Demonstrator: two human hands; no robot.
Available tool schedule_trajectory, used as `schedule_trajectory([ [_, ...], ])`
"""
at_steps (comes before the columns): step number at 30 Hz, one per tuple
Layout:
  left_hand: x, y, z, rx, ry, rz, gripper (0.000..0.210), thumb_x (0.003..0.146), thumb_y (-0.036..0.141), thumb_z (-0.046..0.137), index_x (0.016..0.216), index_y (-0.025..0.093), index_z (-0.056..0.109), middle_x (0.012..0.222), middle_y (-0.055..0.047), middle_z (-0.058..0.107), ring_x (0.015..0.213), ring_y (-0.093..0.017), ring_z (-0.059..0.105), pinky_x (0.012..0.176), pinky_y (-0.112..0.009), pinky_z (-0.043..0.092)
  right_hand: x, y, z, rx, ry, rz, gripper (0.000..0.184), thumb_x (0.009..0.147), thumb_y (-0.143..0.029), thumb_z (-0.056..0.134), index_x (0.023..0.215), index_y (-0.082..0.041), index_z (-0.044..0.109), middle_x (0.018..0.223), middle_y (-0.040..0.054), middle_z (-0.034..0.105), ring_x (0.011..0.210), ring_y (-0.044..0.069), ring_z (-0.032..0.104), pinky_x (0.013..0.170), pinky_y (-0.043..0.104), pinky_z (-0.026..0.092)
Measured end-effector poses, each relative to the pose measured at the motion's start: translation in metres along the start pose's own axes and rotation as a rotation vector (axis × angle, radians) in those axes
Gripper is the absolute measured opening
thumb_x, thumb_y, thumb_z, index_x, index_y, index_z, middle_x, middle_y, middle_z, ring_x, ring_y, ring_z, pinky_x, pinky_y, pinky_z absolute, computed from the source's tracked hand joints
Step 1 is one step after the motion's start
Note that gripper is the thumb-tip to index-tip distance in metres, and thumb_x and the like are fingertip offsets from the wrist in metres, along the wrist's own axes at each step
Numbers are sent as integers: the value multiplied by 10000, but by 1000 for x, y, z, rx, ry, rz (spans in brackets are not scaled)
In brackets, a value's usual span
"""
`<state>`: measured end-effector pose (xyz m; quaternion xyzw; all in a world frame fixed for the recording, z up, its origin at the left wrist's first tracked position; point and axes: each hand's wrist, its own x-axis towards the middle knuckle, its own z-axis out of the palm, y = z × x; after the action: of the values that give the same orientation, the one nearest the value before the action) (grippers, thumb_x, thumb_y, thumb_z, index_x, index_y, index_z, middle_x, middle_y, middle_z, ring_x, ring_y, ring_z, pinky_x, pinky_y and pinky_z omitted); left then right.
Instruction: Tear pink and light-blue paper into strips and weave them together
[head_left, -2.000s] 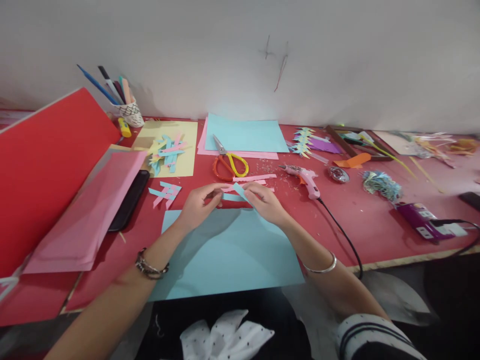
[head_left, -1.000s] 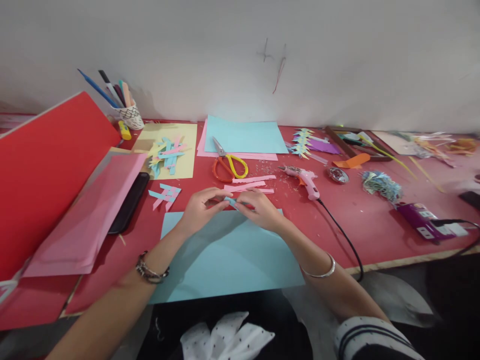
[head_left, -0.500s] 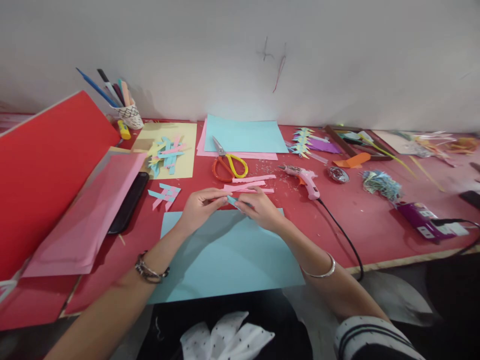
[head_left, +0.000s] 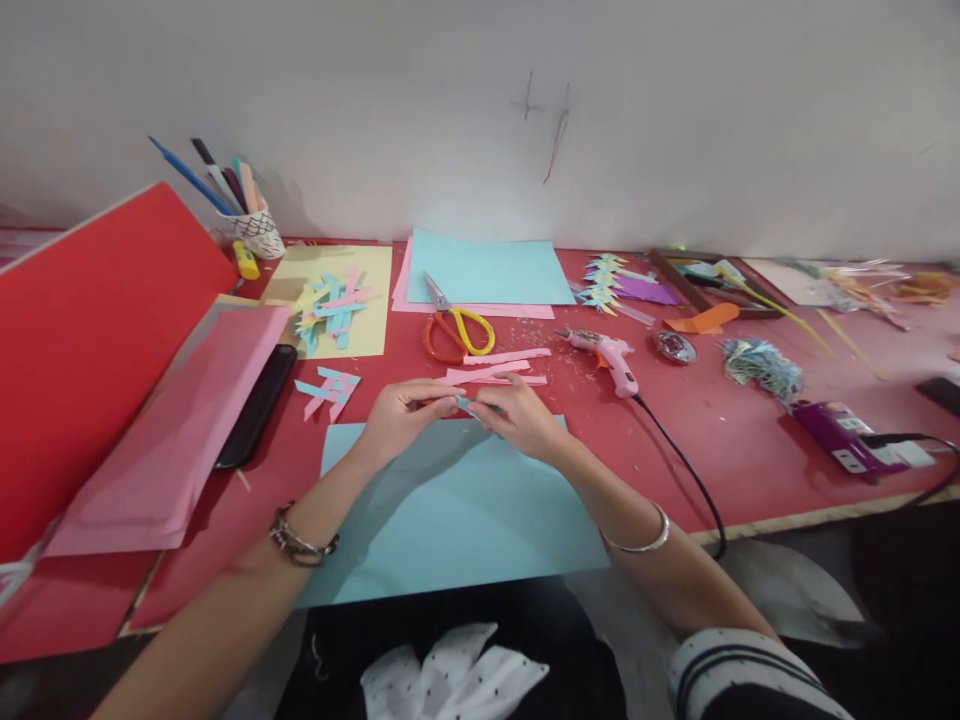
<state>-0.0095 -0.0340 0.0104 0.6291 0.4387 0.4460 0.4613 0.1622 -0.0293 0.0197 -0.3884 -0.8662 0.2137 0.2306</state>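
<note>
Between my two hands is a narrow blue paper strip, partly hidden by the fingers. My left hand pinches its left end. My right hand is closed on the other end. Both hands hover over the upper edge of a large light-blue sheet. Just beyond the fingers lie several pink paper strips. Scissors with one red and one yellow handle rest behind the strips. Left of my left hand sits a small woven piece of pink and blue strips.
A pink glue gun with a black cord lies to the right. Pink sheets lean at left near a black case. Folded strips sit on a yellow sheet. A purple power box stands far right.
The blue strip has shifted slightly between my fingertips and shows a little less of its surface. Both hands stay in nearly the same place.
</note>
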Motion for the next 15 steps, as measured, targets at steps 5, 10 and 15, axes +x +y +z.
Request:
schedule_trajectory([
  [5, 1, 0, -1, 12, -22, -6, 228, 640, 365, 623, 695, 149, 666, 732, -52, 679, 653, -149, 608, 569, -221, 488, -1, 1, 1, 7, 21, -16, 313, 828, -292, 379, 538, -180, 350, 467, -75, 359, 452, 59, 313, 857, 309, 285],
  [10, 2, -2, -2, 6, -27, -40, 217, 633, 348, 620, 697, 144, 655, 726, -49, 678, 643, -146, 608, 571, -217, 484, -1, 2, 2, -10, 16, -27, 254, 774, -276, 457, 561, -176, 362, 488, -75, 344, 469, 58, 302, 781, 287, 314],
  [15, 3, -2, -3, -5, 14, -70, 217, 597, 350, 639, 673, 146, 635, 684, -35, 668, 624, -141, 594, 555, -215, 478, 0, 1, 1, 14, 21, -27, 244, 779, -218, 388, 545, -178, 335, 488, -63, 340, 467, 61, 280, 680, 253, 318],
])
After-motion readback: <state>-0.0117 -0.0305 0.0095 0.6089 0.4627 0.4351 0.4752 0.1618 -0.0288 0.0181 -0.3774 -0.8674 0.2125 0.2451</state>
